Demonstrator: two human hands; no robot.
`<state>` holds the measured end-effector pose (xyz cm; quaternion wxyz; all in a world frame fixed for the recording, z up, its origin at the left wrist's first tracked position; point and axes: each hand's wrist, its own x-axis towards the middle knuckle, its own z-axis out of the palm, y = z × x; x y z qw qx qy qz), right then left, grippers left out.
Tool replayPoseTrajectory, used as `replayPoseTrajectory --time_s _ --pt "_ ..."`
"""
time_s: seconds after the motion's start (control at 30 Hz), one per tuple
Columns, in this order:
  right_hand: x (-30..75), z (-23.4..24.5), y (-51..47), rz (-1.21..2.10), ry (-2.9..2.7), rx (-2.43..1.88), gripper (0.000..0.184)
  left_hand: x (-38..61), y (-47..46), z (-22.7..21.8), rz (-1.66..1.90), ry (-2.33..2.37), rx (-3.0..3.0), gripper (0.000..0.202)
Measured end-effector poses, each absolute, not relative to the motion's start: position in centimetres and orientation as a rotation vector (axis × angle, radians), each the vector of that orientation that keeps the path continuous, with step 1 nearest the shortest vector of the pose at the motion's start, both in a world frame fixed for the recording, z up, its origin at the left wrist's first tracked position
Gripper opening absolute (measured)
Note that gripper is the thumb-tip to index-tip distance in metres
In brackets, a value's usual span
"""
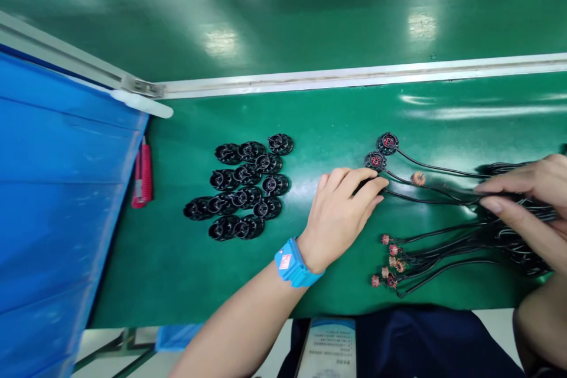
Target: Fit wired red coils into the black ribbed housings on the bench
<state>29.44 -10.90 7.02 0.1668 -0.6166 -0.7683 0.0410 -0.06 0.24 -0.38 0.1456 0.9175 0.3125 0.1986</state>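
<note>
My left hand is closed, fingers curled round a black round part that they mostly hide; a black cable leads from it to the right. Just above its fingertips lie two black round holders with red-wound coils inside, an upper holder and a lower holder, each with a cable attached. My right hand pinches a thin black cable between thumb and index finger. Between the hands lies a copper-wound ring coil. Below them, several cables end in small red and copper coils.
Several empty black holders stand in rows on the green tabletop. A red utility knife lies by the blue side panel. Bundled black cables lie at the right. A white metal rail runs along the back.
</note>
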Motion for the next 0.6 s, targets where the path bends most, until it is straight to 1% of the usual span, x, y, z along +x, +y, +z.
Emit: replayPoseTrajectory --time_s 0.1,0.17,0.27,0.3,0.4,0.47,0.6 --pt "28.5 7.1 -10.0 0.256 -2.3 -1.549 0.008 0.0 0.2 -0.6 0.603 0.94 2.61 0.024" --pt "27.9 6.7 -9.7 0.291 -2.331 -1.486 0.01 0.0 0.0 -0.5 0.697 0.921 2.532 0.027" --pt "27.2 5.8 -9.8 0.309 -2.328 -1.45 0.011 -0.2 -0.5 -0.1 0.812 0.767 2.213 0.029" --pt "27.0 5.6 -9.8 0.311 -2.318 -1.453 0.01 -0.3 -0.7 0.2 0.787 0.708 2.072 0.03" --pt "26.5 5.2 -10.0 0.315 -2.284 -1.467 0.007 -0.4 -1.3 0.7 0.562 0.576 1.632 0.035" --pt "26.2 5.2 -10.1 0.3 -2.262 -1.473 0.006 -0.4 -1.4 0.8 0.465 0.51 1.349 0.035" --pt "25.7 5.2 -10.1 0.277 -2.229 -1.481 0.006 -0.2 -1.3 0.6 0.48 0.484 1.011 0.027"
